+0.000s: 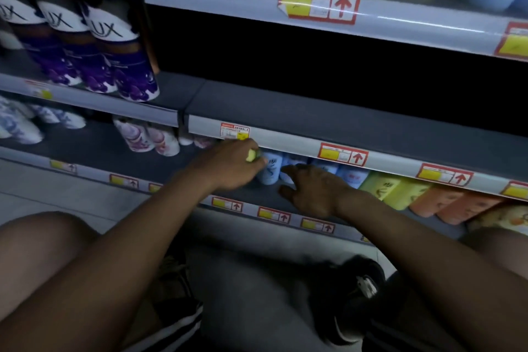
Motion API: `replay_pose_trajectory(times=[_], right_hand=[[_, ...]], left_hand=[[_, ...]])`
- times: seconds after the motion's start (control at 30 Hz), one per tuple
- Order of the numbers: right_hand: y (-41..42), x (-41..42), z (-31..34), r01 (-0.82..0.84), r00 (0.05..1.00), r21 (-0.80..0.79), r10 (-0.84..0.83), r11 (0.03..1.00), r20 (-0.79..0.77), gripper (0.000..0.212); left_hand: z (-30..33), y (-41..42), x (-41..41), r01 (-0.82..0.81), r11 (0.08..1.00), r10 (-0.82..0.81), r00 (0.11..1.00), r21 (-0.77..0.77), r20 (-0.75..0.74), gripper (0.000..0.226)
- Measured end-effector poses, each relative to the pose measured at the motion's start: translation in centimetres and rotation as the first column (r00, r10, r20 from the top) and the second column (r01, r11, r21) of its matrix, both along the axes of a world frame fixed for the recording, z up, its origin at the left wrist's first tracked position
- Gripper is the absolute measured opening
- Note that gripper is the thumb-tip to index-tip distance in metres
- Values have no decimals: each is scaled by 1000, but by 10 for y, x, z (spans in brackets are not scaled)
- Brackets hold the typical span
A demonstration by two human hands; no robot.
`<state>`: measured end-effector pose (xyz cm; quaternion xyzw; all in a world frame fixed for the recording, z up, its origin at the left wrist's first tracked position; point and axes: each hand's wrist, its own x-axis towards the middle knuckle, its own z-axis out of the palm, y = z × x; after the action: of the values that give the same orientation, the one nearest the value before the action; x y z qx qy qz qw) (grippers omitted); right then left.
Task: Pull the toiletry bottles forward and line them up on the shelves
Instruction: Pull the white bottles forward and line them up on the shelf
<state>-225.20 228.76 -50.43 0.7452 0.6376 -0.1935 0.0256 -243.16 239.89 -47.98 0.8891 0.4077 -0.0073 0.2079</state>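
1. The pale blue bottles (270, 170) are stood upright on the lower shelf (257, 194), with their long axes vertical and their bases toward the shelf front; through the wide lens they appear to lean away at the top.
2. About four pale blue bottles can be counted in a row under the shelf edge, though the ones behind the hands are partly hidden and the count is not certain.
3. To their right, two green bottles (394, 190) and two orange bottles (454, 207) are seen in the same row.
4. The pale blue bottles are cylindrical, with a dark curling mark on the front; finer print is blurred.
5. The left hand (231, 166) is curled around a small yellow-green object (252, 155), and its knuckles are placed just beside the leftmost pale blue bottle.
6. The right hand (311, 191) is held with fingers spread and relaxed, just in front of the pale blue bottles; whether they are touched cannot be told.
7. Three purple-and-white bottles (114, 60) are stood on the shelf above at left.
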Motion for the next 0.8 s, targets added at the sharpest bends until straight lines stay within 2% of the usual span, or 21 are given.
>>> replay_pose_trajectory(times=[0.07, 0.13, 0.27, 0.4, 0.5, 0.6, 0.7, 0.8], right_hand=[[13, -7, 12, -15, 998, 164, 23, 986, -50, 58], [28, -12, 24, -7, 993, 285, 39, 958, -108, 54], [67, -14, 43, 17, 978, 411, 70, 911, -196, 54], [99, -17, 58, 41, 951, 496, 119, 868, -287, 42], [100, -21, 68, 12, 959, 566, 150, 825, -240, 37], [89, -29, 78, 66, 952, 627, 139, 776, -273, 37], [75, -40, 89, 121, 932, 653, 141, 748, -334, 43], [64, -51, 105, 154, 916, 707, 169, 690, -364, 36]], left_hand=[[15, 16, -8, 1, 998, -3, 1000, 65, 27, 49], [30, 30, -14, -29, 997, 20, 992, 70, 127, 48], [46, 60, -14, -111, 994, 109, 933, -14, 344, 49], [47, 84, -11, -151, 987, 157, 875, -51, 458, 59], [46, 91, -22, -179, 982, 186, 827, -66, 530, 46], [53, 90, -30, -184, 977, 212, 768, -108, 604, 23], [72, 80, -34, -195, 970, 238, 674, -142, 699, 20], [93, 65, -38, -177, 976, 210, 613, -126, 761, 17]])
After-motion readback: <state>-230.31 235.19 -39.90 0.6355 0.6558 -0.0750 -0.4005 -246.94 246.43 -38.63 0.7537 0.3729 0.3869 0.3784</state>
